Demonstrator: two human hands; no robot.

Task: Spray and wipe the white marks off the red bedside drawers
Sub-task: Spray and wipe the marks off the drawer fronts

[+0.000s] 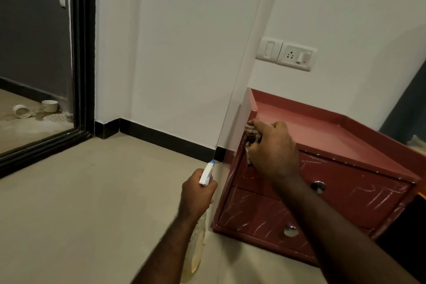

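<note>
**A:** How many hands are in view, and what does each one hold?

**B:** Two. The person's left hand [198,193] is curled round one spray bottle [206,174]. Only the bottle's white head and blue nozzle tip show above the fingers. The right hand [272,147] is bunched tightly on one cloth [251,132] and presses it against the red bedside drawers [322,131], at the upper left corner of the front.

**A:** Where do the drawers sit relative to those hands?

**B:** They are directly under the right hand and just to the right of the left hand, which is not touching them. There are two fronts. The top drawer front [345,182] runs rightward from the right hand. The bottom drawer front [253,212] lies below that hand, partly behind the forearm.

**A:** Are there knobs?

**B:** Two round metal ones, one per drawer. The upper knob [318,186] is just right of the right forearm, and the lower knob [291,231] is beside the same forearm, further down.

**A:** And the chalky streaks?

**B:** The white marks [382,198] cross both fronts, to the right of the right hand and below it. They are too many to count.

**A:** What else is there?

**B:** Two white wall plates sit side by side above the right hand, a switch plate [270,49] and a socket plate [297,56]. Far to the left of the left hand, past a black frame [83,53], there are two small white pots. One is a tipped pot [22,110] and the other an upright pot [50,105]. One yellowish stain [197,249] lies on the floor beside the left forearm.
</note>
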